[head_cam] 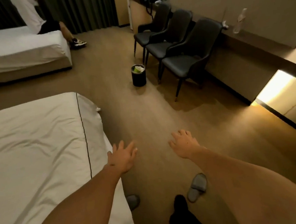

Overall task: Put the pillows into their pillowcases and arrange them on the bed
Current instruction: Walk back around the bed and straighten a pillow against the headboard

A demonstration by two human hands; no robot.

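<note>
Bed (41, 145) edge left — open floor (152, 115)

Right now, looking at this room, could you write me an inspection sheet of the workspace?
Surface: near bed, white cover, wrinkled, dark piping along its edge.
Job's things: no pillow or pillowcase clearly seen; a white cloth is held up by a person at the far bed.
Clutter: bin on the floor with rubbish inside; grey slippers on the floor.
Hands: left hand and right hand both open, empty, stretched out over the carpet.
Cables: dark cords hang by the far desk; unclear.
Surroundings: three dark chairs along a wall shelf; curtains behind.
</note>
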